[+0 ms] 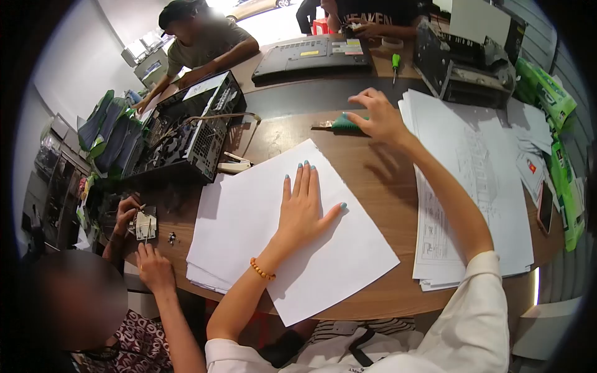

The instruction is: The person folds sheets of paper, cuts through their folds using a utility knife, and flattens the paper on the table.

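White paper sheet [351, 248], large and plain, lies askew on the brown wood-topped bench [385, 193] in front of you, its left part over a stack of white paper [208, 248] and its near corner past the bench's edge. Your left hand [301, 211] is palm down on the sheet, its four fingers close together and pointing away from you, the thumb out to the right; the forearm comes in from the near edge. Your right hand [379, 121] is raised beyond the sheet, fingers loosely curved and apart from the thumb, beside a green-handled tool [349, 124]; you cannot tell whether they touch. That forearm angles over the pile of printed drawings [463, 161] on the right. Left of the sheet's far end stands an open black computer case [202, 133]; farther off lies a black laptop [311, 57].
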`<state>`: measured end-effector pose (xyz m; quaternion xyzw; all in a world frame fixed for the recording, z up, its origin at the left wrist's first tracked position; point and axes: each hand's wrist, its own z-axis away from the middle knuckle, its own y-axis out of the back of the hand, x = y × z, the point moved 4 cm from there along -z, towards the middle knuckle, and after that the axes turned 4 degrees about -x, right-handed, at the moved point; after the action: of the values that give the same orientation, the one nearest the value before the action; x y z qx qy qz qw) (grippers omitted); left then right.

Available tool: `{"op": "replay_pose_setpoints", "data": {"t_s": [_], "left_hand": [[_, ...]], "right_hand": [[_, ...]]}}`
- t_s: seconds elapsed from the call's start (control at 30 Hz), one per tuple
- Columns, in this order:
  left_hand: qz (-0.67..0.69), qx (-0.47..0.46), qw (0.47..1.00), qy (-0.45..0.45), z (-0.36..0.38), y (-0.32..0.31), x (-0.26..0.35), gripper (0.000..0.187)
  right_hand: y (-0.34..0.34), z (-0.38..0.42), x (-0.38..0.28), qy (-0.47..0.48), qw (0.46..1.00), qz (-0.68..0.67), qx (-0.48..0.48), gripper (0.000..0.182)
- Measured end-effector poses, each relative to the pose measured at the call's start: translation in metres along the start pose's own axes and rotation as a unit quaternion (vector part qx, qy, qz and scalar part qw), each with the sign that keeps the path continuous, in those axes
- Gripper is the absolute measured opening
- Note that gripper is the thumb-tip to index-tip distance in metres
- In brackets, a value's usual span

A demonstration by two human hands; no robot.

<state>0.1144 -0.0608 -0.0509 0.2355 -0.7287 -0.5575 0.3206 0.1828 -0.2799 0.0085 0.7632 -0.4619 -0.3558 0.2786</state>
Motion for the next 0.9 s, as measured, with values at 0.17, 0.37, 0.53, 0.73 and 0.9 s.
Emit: {"op": "replay_pose_setpoints", "data": {"t_s": [0.17, 0.37, 0.53, 0.73, 0.9], "left_hand": [[-0.006, 0.002, 1.000, 0.004, 0.002, 0.002, 0.001, 0.089], [0.052, 0.016, 0.999, 0.006, 0.002, 0.005, 0.000, 0.094], [0.042, 0.015, 0.999, 0.017, 0.003, 0.006, 0.002, 0.097], [0.055, 0.060, 0.996, 0.023, 0.004, 0.010, -0.001, 0.100], [-0.050, 0.156, 0.983, 0.080, 0.000, 0.029, -0.022, 0.101]], "right_hand": [[-0.024, 0.013, -0.045, -0.149, 0.878, -0.263, -0.372, 0.027], [-0.030, 0.024, -0.054, -0.198, 0.843, -0.305, -0.396, 0.030], [-0.045, 0.027, -0.052, -0.157, 0.812, -0.277, -0.489, 0.033], [-0.032, 0.027, -0.067, -0.095, 0.827, -0.356, -0.425, 0.026], [0.009, 0.004, -0.038, -0.129, 0.833, -0.395, -0.366, 0.018]]}}
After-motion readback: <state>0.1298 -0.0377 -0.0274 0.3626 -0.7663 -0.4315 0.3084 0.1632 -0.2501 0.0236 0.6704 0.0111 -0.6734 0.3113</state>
